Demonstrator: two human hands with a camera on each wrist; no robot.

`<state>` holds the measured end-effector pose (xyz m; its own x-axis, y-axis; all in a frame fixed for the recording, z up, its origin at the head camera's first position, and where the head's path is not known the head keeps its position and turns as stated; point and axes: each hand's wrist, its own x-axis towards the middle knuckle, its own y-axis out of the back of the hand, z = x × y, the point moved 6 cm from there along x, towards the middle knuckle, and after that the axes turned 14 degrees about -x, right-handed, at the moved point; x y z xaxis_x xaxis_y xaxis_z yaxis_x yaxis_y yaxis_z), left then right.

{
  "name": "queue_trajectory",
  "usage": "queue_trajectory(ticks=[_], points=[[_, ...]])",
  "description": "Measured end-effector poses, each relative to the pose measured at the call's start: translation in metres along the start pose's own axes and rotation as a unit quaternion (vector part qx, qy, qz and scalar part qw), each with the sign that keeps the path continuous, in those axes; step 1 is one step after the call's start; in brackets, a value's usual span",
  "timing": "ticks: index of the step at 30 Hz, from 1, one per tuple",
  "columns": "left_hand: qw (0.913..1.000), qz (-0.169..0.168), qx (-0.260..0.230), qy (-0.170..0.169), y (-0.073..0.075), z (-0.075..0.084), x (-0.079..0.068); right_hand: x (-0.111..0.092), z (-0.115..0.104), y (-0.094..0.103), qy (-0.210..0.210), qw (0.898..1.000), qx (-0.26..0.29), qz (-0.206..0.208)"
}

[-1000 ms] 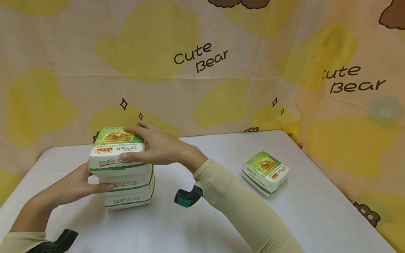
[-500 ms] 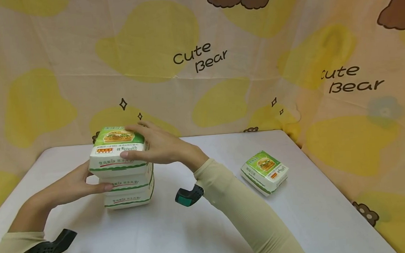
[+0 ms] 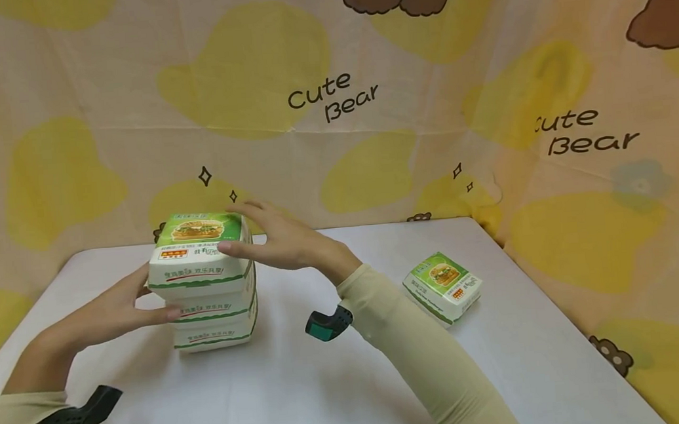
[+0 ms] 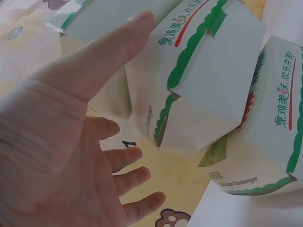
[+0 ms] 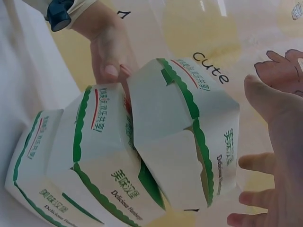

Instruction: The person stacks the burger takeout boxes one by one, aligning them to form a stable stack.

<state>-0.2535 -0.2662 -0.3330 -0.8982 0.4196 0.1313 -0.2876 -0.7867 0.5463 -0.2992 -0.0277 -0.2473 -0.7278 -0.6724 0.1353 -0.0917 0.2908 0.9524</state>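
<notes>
both hands have edged apart since the earlier frame: the right hand (image 3: 291, 241) has drawn off toward 3 o'clock, and the left hand (image 3: 106, 310) has slipped a touch toward 9. between them the top box (image 3: 196, 274) sits on the middle box (image 3: 218, 306) and the bottom box (image 3: 212, 336), jutting slightly toward 9 o'clock; these 3 stand near 9 o'clock of the white table (image 3: 305, 398), and a lone box (image 3: 442, 287) lies near 3 o'clock. fingers of both hands are spread, pinching nothing; whether the left hand grazes the middle box i cannot tell. these card burger boxes look light and fairly stiff, likely to dent under a hard squeeze and slide easily on each other. the best hold would seem to be flat fingers on 2 opposite walls, at 3 and 9 o'clock, close to the green-edged seam.
</notes>
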Motion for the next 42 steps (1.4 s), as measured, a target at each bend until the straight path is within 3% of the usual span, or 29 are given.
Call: queue_trajectory(ticks=[10, 22, 26, 36, 42], points=[[0.9998, 0.01, 0.016, 0.003, 0.017, -0.004, -0.005, -0.01, 0.014, 0.0, -0.004, 0.999, 0.031, 0.021], [0.9985, 0.04, 0.002, -0.037, 0.031, 0.001, -0.012, -0.032, 0.041, -0.014, -0.025, 0.996, 0.073, 0.04], [0.9967, 0.047, -0.012, -0.066, 0.032, 0.005, -0.012, -0.042, 0.052, -0.017, -0.027, 0.995, 0.082, 0.053], [0.9872, 0.115, -0.02, -0.109, 0.039, 0.016, -0.011, -0.06, 0.07, -0.016, -0.018, 0.994, 0.09, 0.066], [0.9823, 0.143, -0.034, -0.116, 0.04, 0.022, -0.008, -0.073, 0.085, -0.011, -0.021, 0.994, 0.083, 0.067]])
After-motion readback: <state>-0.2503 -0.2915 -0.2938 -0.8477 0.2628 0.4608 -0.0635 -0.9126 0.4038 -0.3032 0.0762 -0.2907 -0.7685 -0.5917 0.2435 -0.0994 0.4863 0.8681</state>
